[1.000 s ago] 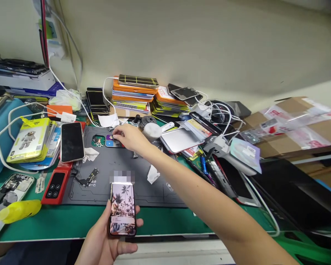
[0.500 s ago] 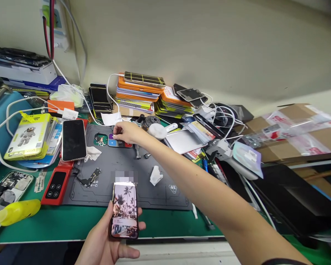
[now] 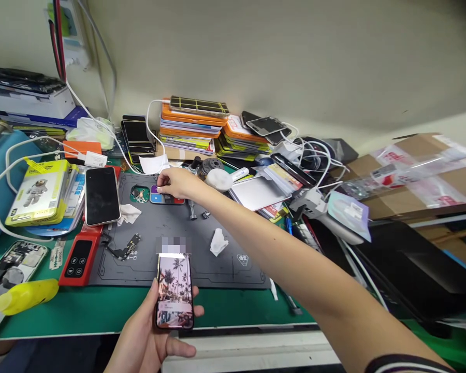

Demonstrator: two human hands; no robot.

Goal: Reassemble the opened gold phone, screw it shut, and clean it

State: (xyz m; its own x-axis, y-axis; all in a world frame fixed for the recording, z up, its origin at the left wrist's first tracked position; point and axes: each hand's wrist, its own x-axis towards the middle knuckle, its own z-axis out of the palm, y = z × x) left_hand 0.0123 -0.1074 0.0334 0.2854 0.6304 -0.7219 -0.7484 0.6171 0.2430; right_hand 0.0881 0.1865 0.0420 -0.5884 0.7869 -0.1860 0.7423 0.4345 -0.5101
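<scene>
My left hand (image 3: 147,321) is wrapped round the edges of a smartphone (image 3: 175,292), its lit screen showing palm trees. At the far side of the grey work mat (image 3: 186,228), my right hand (image 3: 174,182) has thumb and fingers pinched together over a small tray with coloured sections (image 3: 154,198). Whatever sits between those fingertips is too small to make out. Just left of the tray is an opening with small parts (image 3: 140,194). A ribbon cable with a small board (image 3: 126,247) and a crumpled white tissue (image 3: 218,242) lie on the mat.
A dark-screened phone (image 3: 101,196) lies left, above a red device with buttons (image 3: 77,259). A yellow bottle (image 3: 27,296) rests by an opened phone (image 3: 13,269). Orange and yellow boxes (image 3: 194,122) are stacked along the wall. Cables and a cardboard box (image 3: 411,176) crowd the right.
The whole view has shifted slightly. My right hand stays pinched over the coloured tray, and my left hand still holds the lit smartphone.
</scene>
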